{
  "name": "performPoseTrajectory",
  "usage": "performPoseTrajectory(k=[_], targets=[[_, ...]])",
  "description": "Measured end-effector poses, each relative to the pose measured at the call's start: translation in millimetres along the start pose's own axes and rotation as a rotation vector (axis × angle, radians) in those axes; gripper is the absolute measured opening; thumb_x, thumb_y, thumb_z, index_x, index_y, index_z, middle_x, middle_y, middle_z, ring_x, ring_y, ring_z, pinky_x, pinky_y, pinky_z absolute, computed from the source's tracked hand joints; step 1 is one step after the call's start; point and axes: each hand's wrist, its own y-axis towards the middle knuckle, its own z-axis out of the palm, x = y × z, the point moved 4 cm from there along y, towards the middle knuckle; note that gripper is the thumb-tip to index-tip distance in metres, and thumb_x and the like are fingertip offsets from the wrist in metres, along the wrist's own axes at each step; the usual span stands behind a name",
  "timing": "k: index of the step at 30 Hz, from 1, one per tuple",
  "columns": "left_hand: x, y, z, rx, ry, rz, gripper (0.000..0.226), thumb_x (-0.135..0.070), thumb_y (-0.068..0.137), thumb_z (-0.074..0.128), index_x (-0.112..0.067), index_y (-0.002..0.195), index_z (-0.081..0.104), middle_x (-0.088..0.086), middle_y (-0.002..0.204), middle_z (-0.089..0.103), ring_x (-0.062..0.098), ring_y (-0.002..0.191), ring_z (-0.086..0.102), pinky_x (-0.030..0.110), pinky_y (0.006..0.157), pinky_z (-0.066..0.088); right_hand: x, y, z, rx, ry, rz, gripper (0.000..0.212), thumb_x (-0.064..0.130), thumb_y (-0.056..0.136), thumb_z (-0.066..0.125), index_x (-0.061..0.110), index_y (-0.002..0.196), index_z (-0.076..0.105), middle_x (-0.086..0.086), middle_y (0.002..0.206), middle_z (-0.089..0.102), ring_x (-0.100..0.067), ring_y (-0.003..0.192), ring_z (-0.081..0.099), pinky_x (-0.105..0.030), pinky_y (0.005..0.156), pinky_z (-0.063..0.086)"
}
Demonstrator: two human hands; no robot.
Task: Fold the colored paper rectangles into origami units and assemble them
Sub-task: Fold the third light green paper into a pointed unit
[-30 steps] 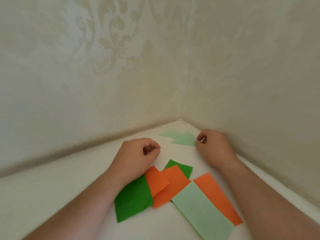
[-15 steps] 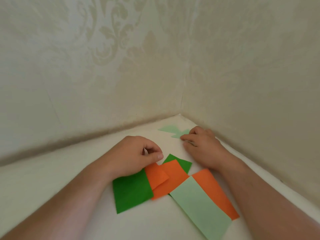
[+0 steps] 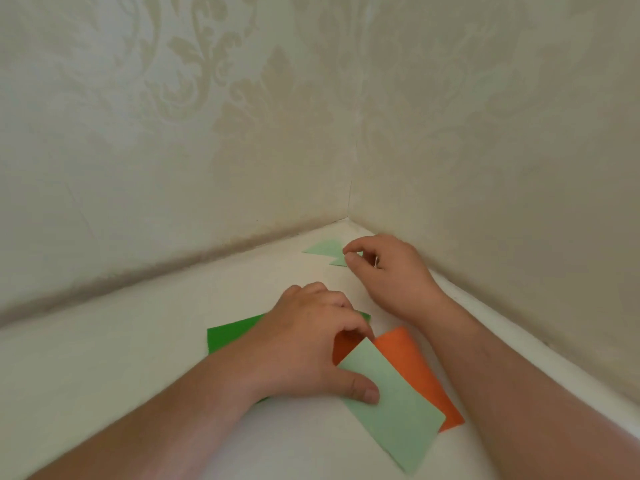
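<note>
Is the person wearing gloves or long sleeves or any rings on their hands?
No gloves and no sleeves in view: both forearms are bare right down to the bottom edge of the picture. The left hand and the right hand show no watch or bracelet. No ring shows, though some fingers are partly hidden.
</note>
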Motion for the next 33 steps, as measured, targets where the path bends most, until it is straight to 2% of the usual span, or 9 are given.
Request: performPoseTrajectory(k=[3, 6, 9, 12, 18, 20, 23, 28, 33], targets=[[3, 1, -2, -0.026, -0.032, -0.008, 0.064, -0.085, 0.067, 0.069, -0.047, 0.118, 0.063, -0.025, 0.102, 0.061, 0.001, 0.102, 0.044, 0.031, 0.099, 0.035, 13, -11, 4, 0.136, 0.084, -0.003, 0.015, 0.034, 0.096, 0.065, 0.032, 0.087, 0.076, 0.018, 0.06, 0.061, -0.002, 0.056, 0.052, -0.018, 0.057, 0.041], [4, 0, -2, -0.069, -0.107, -0.015, 0.051, -0.074, 0.068, 0.078, -0.045, 0.108, 0.065, -0.029, 0.093, 0.062, -0.004, 0.097, 0.048, 0.02, 0.092, 0.034, 15, -16, 13, 0.222, 0.08, 0.006, 0.017, 0.036, 0.094, 0.065, 0.033, 0.081, 0.075, 0.014, 0.062, 0.065, -0.001, 0.056, 0.054, -0.022, 0.059, 0.045], [7, -5, -8, -0.126, -0.305, -0.082, 0.026, -0.051, 0.077, 0.085, -0.041, 0.097, 0.072, -0.035, 0.088, 0.063, -0.007, 0.087, 0.056, 0.008, 0.073, 0.038, 7, -12, 7, 0.191, 0.096, 0.029, 0.017, 0.037, 0.094, 0.066, 0.031, 0.081, 0.076, 0.007, 0.066, 0.067, -0.002, 0.058, 0.052, -0.03, 0.062, 0.047], [25, -12, -25, -0.337, -0.676, -0.181, 0.011, -0.031, 0.083, 0.085, -0.035, 0.09, 0.078, -0.015, 0.085, 0.075, 0.0, 0.072, 0.064, 0.018, 0.066, 0.05, 4, -7, -9, 0.082, 0.226, 0.034, 0.018, 0.035, 0.095, 0.069, 0.025, 0.083, 0.079, -0.007, 0.074, 0.07, -0.008, 0.064, 0.053, -0.036, 0.065, 0.047], [60, -15, -36, -0.659, -1.043, -0.329, 0.008, -0.013, 0.092, 0.075, -0.019, 0.098, 0.075, 0.0, 0.086, 0.079, 0.012, 0.076, 0.074, 0.024, 0.065, 0.057, 22, -11, -21, 0.342, 0.778, 0.04, 0.074, 0.086, 0.075, 0.057, 0.024, 0.112, 0.076, 0.006, 0.091, 0.07, -0.012, 0.08, 0.06, -0.023, 0.069, 0.043], [61, -14, -35, -0.669, -1.077, -0.329, 0.012, -0.011, 0.093, 0.074, -0.021, 0.099, 0.072, 0.001, 0.085, 0.078, 0.014, 0.075, 0.073, 0.027, 0.064, 0.057, 25, -14, -14, 0.299, 0.745, -0.006, 0.055, 0.057, 0.077, 0.08, 0.024, 0.12, 0.072, 0.003, 0.105, 0.076, -0.023, 0.093, 0.071, -0.031, 0.081, 0.057], [60, -12, -33, -0.628, -1.106, -0.29, 0.02, -0.008, 0.091, 0.074, -0.024, 0.102, 0.069, 0.004, 0.086, 0.079, 0.017, 0.076, 0.073, 0.033, 0.07, 0.059, 31, -18, -1, 0.227, 0.773, 0.018, 0.029, 0.006, 0.087, 0.08, 0.011, 0.114, 0.074, -0.012, 0.11, 0.078, -0.037, 0.104, 0.073, -0.054, 0.095, 0.058], [64, -12, -31, -0.571, -1.063, -0.273, 0.042, 0.002, 0.087, 0.078, -0.038, 0.099, 0.072, 0.0, 0.084, 0.077, 0.021, 0.076, 0.066, 0.039, 0.074, 0.055, 27, -17, -4, 0.17, 0.834, 0.04, 0.021, -0.001, 0.091, 0.072, 0.009, 0.11, 0.077, -0.011, 0.106, 0.079, -0.032, 0.102, 0.075, -0.044, 0.089, 0.059], [72, -11, -32, -0.67, -0.96, -0.369, 0.031, -0.001, 0.089, 0.073, -0.031, 0.085, 0.079, -0.004, 0.089, 0.075, 0.01, 0.081, 0.062, 0.028, 0.078, 0.049, 33, -19, -6, 0.122, 0.701, -0.058, 0.02, 0.001, 0.086, 0.078, 0.021, 0.088, 0.081, 0.0, 0.101, 0.073, -0.02, 0.099, 0.067, -0.039, 0.086, 0.053]])
